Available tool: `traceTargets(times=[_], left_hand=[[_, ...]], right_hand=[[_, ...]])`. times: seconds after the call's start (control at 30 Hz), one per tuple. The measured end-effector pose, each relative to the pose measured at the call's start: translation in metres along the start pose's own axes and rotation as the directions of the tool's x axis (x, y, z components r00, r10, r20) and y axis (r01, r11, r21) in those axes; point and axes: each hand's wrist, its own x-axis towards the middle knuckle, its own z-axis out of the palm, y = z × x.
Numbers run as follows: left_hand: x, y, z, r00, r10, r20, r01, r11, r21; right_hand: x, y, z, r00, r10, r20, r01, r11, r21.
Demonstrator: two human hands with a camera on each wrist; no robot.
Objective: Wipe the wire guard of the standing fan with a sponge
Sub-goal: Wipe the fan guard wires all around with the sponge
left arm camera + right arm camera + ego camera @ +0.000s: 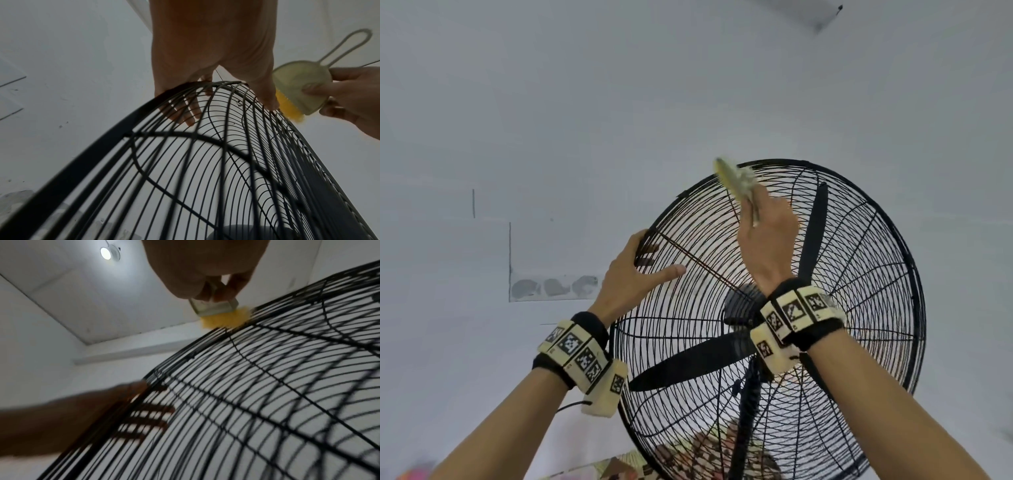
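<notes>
The black standing fan's round wire guard (876, 308) fills the lower right of the head view. My left hand (650, 260) grips its upper-left rim, fingers (185, 116) behind the wires and thumb on the front. My right hand (753, 209) pinches a pale plastic holder with a loop handle (302, 87). A yellow sponge (224, 318) sits under the holder. The sponge (734, 180) presses on the wires at the guard's top rim (257, 311), just right of my left thumb (269, 100).
Black blades (688, 363) and the motor hub (739, 305) sit behind the wires, with the pole (748, 411) below. A white wall stands close behind the fan. A ceiling lamp (106, 253) glows above. A patterned mat (619, 466) lies on the floor at the fan's base.
</notes>
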Motion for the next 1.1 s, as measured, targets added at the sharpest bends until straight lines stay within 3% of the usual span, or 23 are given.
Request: traceTargets(times=[0.03, 0.1, 0.13, 0.17, 0.2, 0.27, 0.33, 0.37, 0.4, 0.47, 0.5, 0.53, 0.57, 0.63, 0.7, 0.8, 0.9, 0.97, 1.03, 1.1], left_hand=[[0.001, 0.000, 0.000, 1.000, -0.001, -0.004, 0.001, 1.000, 0.006], [0.003, -0.001, 0.000, 1.000, 0.001, -0.003, -0.001, 1.000, 0.021], [0.003, -0.001, 0.000, 1.000, 0.008, 0.002, -0.008, 1.000, 0.025], [0.003, -0.002, 0.000, 1.000, 0.015, 0.004, -0.015, 1.000, 0.025], [0.002, -0.002, -0.001, 1.000, 0.021, 0.004, -0.021, 1.000, 0.020], [0.000, -0.002, -0.002, 1.000, 0.023, 0.003, -0.024, 1.000, 0.012], [-0.001, -0.002, -0.002, 1.000, 0.022, 0.007, -0.022, 1.000, 0.011], [0.000, -0.002, -0.002, 1.000, 0.016, 0.010, -0.017, 1.000, 0.012], [0.002, -0.002, -0.002, 1.000, 0.010, 0.013, -0.010, 1.000, 0.015], [0.005, -0.003, -0.001, 1.000, 0.003, 0.016, -0.003, 0.999, 0.032], [0.006, -0.003, -0.001, 1.000, 0.002, 0.017, -0.003, 0.999, 0.037], [0.006, -0.003, -0.001, 1.000, 0.001, 0.019, -0.001, 0.999, 0.037], [0.005, -0.003, -0.002, 1.000, -0.001, 0.021, 0.001, 0.999, 0.034], [0.003, -0.002, -0.003, 1.000, -0.003, 0.024, 0.002, 1.000, 0.028], [0.002, -0.002, -0.003, 1.000, 0.000, 0.026, 0.000, 1.000, 0.025], [0.003, -0.004, -0.001, 1.000, -0.010, 0.013, 0.009, 0.999, 0.032], [0.005, -0.006, -0.001, 1.000, -0.018, 0.000, 0.018, 0.999, 0.041], [0.002, -0.005, -0.001, 1.000, -0.020, -0.004, 0.020, 0.999, 0.029], [0.000, -0.003, -0.001, 1.000, -0.014, -0.001, 0.014, 1.000, 0.024], [0.000, -0.003, -0.001, 1.000, -0.013, 0.003, 0.013, 1.000, 0.021]], right_hand=[[-0.008, -0.005, 0.002, 0.994, -0.097, 0.055, 0.095, 0.994, 0.048], [-0.030, -0.019, 0.003, 0.915, -0.332, 0.231, 0.294, 0.938, 0.184], [-0.037, -0.023, 0.002, 0.871, -0.392, 0.295, 0.337, 0.915, 0.221], [-0.038, -0.023, 0.001, 0.865, -0.393, 0.312, 0.332, 0.914, 0.231], [-0.032, -0.019, 0.000, 0.896, -0.344, 0.280, 0.290, 0.932, 0.217], [-0.014, -0.005, -0.002, 0.990, -0.100, 0.105, 0.086, 0.988, 0.129], [-0.008, 0.007, -0.003, 0.994, 0.100, -0.039, -0.099, 0.995, 0.024], [-0.013, 0.009, -0.001, 0.997, 0.076, -0.025, -0.076, 0.997, 0.006], [-0.022, 0.008, 0.001, 0.999, -0.027, 0.045, 0.026, 0.999, 0.027], [-0.044, -0.001, 0.004, 0.931, -0.269, 0.248, 0.235, 0.959, 0.157], [-0.049, -0.005, 0.002, 0.894, -0.327, 0.306, 0.275, 0.940, 0.199], [-0.047, -0.007, 0.000, 0.896, -0.320, 0.309, 0.263, 0.941, 0.214], [-0.042, -0.007, -0.002, 0.934, -0.247, 0.258, 0.198, 0.959, 0.201], [-0.028, -0.001, -0.010, 0.997, 0.022, 0.076, -0.034, 0.986, 0.164], [-0.028, 0.008, -0.015, 0.989, 0.144, -0.017, -0.142, 0.985, 0.101], [-0.048, 0.001, -0.011, 0.985, -0.068, 0.158, 0.064, 0.997, 0.032], [-0.064, -0.012, -0.011, 0.894, -0.223, 0.388, 0.205, 0.975, 0.088], [-0.053, -0.006, -0.014, 0.954, -0.104, 0.282, 0.080, 0.992, 0.095], [-0.043, 0.006, -0.016, 0.994, 0.094, 0.063, -0.099, 0.992, 0.084], [-0.044, 0.009, -0.014, 0.996, 0.087, 0.034, -0.088, 0.995, 0.040]])
